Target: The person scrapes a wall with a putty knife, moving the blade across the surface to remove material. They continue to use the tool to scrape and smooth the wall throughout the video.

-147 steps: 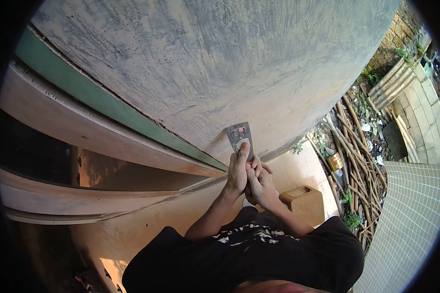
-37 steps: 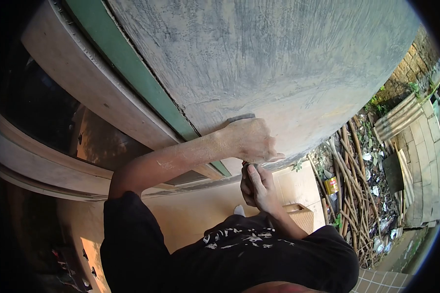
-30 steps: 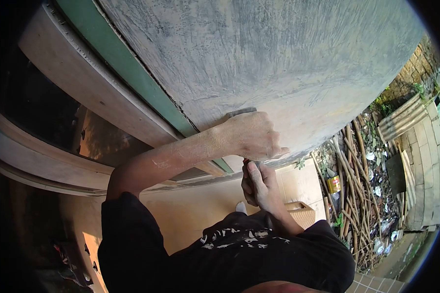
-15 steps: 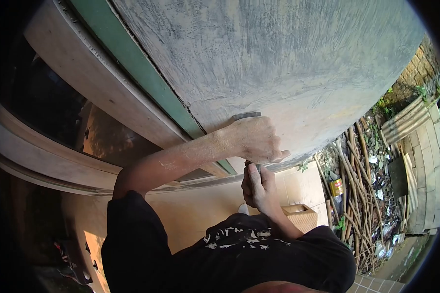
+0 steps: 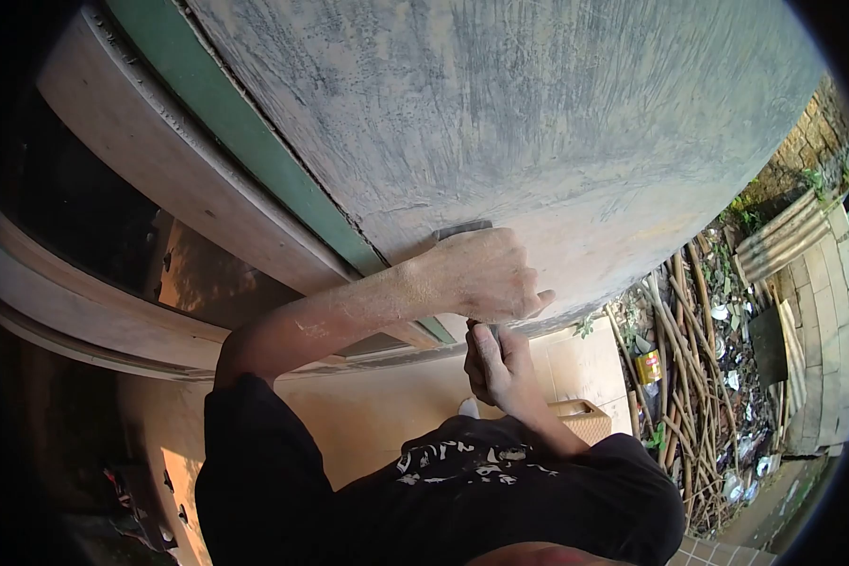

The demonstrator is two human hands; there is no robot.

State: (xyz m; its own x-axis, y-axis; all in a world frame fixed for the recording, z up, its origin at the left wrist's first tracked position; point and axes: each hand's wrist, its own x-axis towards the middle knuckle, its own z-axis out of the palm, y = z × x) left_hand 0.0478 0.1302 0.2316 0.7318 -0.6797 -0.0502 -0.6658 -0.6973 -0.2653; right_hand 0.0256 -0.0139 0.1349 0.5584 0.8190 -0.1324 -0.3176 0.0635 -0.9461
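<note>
My left hand [image 5: 492, 275] is closed, back upward, on a dark flat-edged tool [image 5: 464, 228] that lies against the wall [image 5: 500, 123]. Only the tool's edge shows past the knuckles, so its exact kind is hard to make out. Pale dust coats the left hand and forearm. Just below, my right hand [image 5: 498, 366] is a fist with its thumb on top, around a dark handle [image 5: 473, 324]. Whether this handle belongs to the same tool is hidden. The wall is streaked grey and white, paler near the hands.
A green strip [image 5: 241, 141] and a wooden window frame [image 5: 193, 189] with dark glass border the wall on the left. A woven-patterned tan box [image 5: 585, 422] stands on the tiled floor [image 5: 349, 415]. Sticks [image 5: 679, 377] and litter lie at the right.
The dark tool and my left hand have shifted slightly left along the wall, and the tool's edge is more tilted. My right hand has barely moved. The whole view has shifted a little.
</note>
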